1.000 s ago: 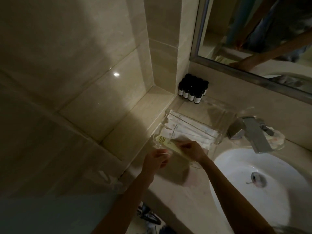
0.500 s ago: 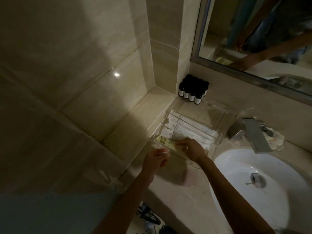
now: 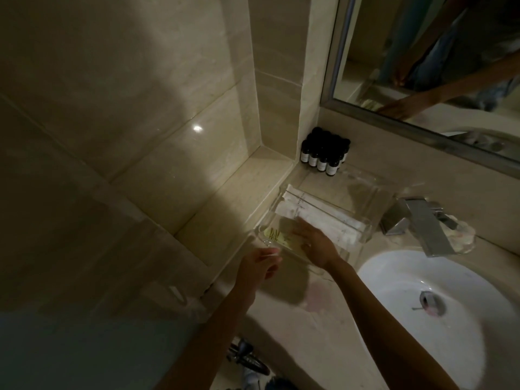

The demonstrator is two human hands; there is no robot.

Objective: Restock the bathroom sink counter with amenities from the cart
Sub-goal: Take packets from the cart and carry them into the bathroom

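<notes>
My right grip (image 3: 312, 243) lies wide and flat, fingers straight on the paper sachets (image 3: 323, 213) in the clear tray (image 3: 367, 230) on the bench. The sachets look light, thin and slippery; I'd pinch one by its near end. At 8 o'clock, my left grip (image 3: 257, 264) pinches a small pale item (image 3: 270, 251).
</notes>
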